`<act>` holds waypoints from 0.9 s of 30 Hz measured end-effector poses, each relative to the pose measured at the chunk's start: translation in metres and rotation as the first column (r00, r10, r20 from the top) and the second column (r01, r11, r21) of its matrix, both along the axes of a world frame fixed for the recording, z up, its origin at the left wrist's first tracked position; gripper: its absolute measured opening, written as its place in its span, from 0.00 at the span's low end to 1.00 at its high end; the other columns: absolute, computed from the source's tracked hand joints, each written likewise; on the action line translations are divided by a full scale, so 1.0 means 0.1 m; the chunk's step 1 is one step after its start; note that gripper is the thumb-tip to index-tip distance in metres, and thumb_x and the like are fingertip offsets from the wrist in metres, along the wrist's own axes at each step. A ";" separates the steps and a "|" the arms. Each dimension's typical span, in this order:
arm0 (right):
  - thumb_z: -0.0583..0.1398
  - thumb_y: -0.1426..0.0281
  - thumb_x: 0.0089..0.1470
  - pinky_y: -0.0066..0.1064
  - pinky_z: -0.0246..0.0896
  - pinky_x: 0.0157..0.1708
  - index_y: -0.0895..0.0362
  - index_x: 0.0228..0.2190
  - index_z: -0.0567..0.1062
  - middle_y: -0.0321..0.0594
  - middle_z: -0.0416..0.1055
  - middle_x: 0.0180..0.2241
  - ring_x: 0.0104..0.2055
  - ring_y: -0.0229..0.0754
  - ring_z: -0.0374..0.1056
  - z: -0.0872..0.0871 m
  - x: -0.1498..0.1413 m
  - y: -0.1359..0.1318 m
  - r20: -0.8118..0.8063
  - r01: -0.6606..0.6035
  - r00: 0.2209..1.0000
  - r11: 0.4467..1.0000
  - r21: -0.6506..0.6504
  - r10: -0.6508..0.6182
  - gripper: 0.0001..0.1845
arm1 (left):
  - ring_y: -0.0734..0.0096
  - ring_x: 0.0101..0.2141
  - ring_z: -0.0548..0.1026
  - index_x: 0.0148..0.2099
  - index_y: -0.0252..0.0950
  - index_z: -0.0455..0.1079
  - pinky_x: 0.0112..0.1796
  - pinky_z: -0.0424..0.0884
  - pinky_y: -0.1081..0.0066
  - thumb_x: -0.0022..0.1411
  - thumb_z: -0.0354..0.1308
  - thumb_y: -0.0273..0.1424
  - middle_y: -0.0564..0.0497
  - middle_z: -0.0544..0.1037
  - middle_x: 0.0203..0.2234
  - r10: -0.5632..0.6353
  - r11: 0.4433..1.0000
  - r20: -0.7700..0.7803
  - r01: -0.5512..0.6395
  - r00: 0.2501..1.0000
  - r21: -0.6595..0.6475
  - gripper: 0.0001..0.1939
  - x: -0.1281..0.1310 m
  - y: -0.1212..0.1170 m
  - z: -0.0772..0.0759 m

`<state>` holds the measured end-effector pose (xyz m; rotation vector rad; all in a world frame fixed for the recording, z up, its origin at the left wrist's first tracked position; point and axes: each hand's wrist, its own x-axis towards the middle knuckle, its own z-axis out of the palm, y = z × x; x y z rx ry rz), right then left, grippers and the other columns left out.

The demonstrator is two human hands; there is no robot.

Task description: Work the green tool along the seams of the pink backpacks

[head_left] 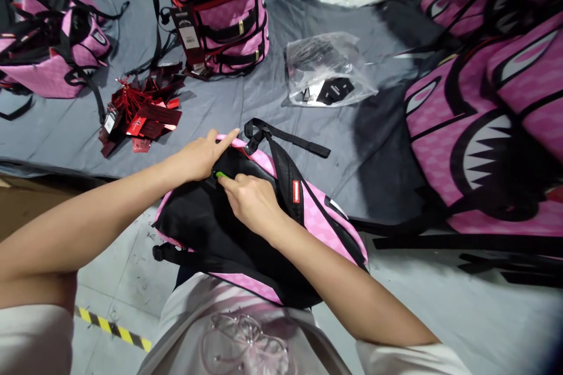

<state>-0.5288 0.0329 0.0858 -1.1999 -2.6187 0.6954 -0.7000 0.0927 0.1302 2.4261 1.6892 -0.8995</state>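
Note:
A pink and black backpack (246, 222) lies against the near edge of the table, its black back panel facing up. My left hand (202, 155) grips its far-left end, with the index finger stretched along the pink edge. Close beside it, my right hand (250, 196) is closed in a pinch over the black panel. A small bright green object (221, 174) shows at its fingertips; its kind cannot be made out. One black shoulder strap (285, 167) with a red label stands up on the far side, its webbing tail (303, 143) lying on the table.
Dark red hang tags (143, 111) lie bunched left on the grey-covered table (246, 96). Behind stand stacked pink bags (220, 12) and a clear plastic bag (329, 67) with black tags inside. Shark-faced backpacks (479, 146) fill the right; another pink bag (83, 47) lies far left.

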 end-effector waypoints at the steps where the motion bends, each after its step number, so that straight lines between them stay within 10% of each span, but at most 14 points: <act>1: 0.48 0.71 0.71 0.33 0.62 0.36 0.54 0.58 0.74 0.45 0.77 0.41 0.42 0.46 0.75 0.00 -0.01 0.00 -0.019 -0.009 1.000 1.000 -0.003 0.009 0.22 | 0.57 0.46 0.76 0.76 0.45 0.23 0.40 0.71 0.68 0.60 0.55 0.23 0.37 0.61 0.59 -0.001 1.000 -0.003 0.001 1.000 0.000 0.54 -0.01 0.00 -0.01; 27: 0.52 0.69 0.69 0.31 0.64 0.41 0.52 0.58 0.75 0.43 0.79 0.44 0.44 0.44 0.76 -0.10 -0.03 0.02 -0.183 0.062 0.980 0.993 -0.105 -0.080 0.21 | 0.56 0.45 0.77 0.76 0.45 0.24 0.40 0.71 0.67 0.61 0.55 0.23 0.36 0.62 0.58 -0.013 1.000 0.016 0.013 1.000 0.019 0.53 -0.02 0.01 -0.02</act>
